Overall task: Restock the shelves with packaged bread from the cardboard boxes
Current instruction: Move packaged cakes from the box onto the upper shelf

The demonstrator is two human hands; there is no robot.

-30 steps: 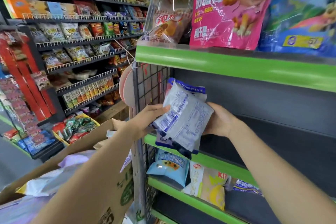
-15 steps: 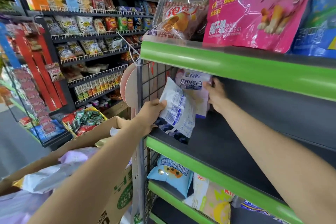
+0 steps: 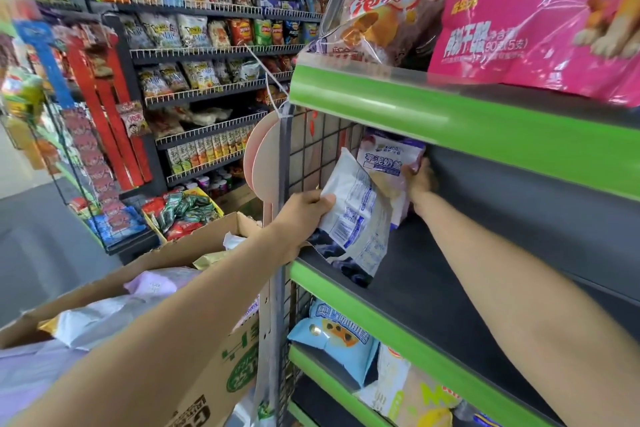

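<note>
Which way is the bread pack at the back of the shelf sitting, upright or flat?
Upright. The bread pack stands on edge with its printed front facing out, against the wire grid, the right hand gripping its side.

Open dark shelf (image 3: 450, 288) rightward, wire side grid (image 3: 311, 156) and two bread packs (image 3: 360, 215) crowding its left end.

Right hand (image 3: 419, 180): fingers hidden behind the upright white-and-purple bread packet (image 3: 389, 158), whose top edge sits under the green shelf lip (image 3: 450, 118); left hand (image 3: 304, 215): fingers hidden behind the tilted white printed-back packet (image 3: 356, 215), thumb alone showing; its small print too fine to read; brown cardboard box (image 3: 207, 392): cut off by the lower edge; glossy pink snack bag (image 3: 540, 21): cropped by the top and right edges; far left hanging goods blurred.
</note>
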